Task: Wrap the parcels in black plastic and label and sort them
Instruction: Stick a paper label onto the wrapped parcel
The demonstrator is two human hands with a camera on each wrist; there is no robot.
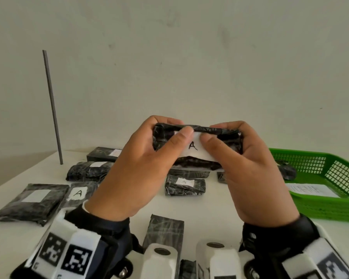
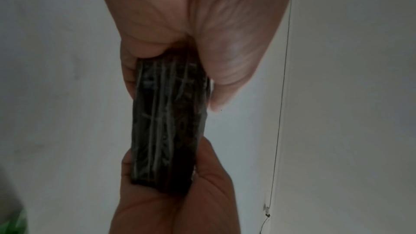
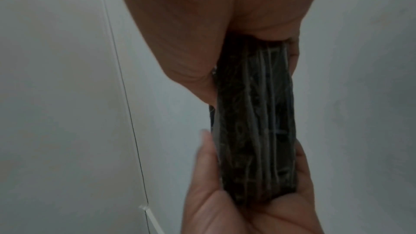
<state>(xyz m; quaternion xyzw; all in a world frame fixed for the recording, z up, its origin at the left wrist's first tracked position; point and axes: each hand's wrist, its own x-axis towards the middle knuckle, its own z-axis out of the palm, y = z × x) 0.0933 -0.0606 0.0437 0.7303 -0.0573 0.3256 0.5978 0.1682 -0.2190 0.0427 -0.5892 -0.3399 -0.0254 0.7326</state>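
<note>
I hold a parcel wrapped in black plastic point(image 1: 231, 140) up above the white table point(image 1: 220, 206). My left hand point(image 1: 169, 137) grips its left end and my right hand point(image 1: 220, 146) grips its right end. A white label marked "A" point(image 1: 192, 147) lies across its front, and both thumbs press on it, one at each side. From the left wrist, the parcel point(image 2: 168, 122) runs lengthwise from my left hand point(image 2: 180, 42) to my right hand point(image 2: 180, 202). In the right wrist view the same parcel point(image 3: 254, 122) spans from my right hand point(image 3: 225, 33) to my left hand point(image 3: 236, 211).
Several black wrapped parcels lie on the table, some with white labels, such as one marked "A" point(image 1: 184, 186) and another unlabelled point(image 1: 163, 232) near me. A green mesh basket point(image 1: 320, 208) at the right holds a paper sheet. A thin grey rod point(image 1: 52, 109) stands at the back left.
</note>
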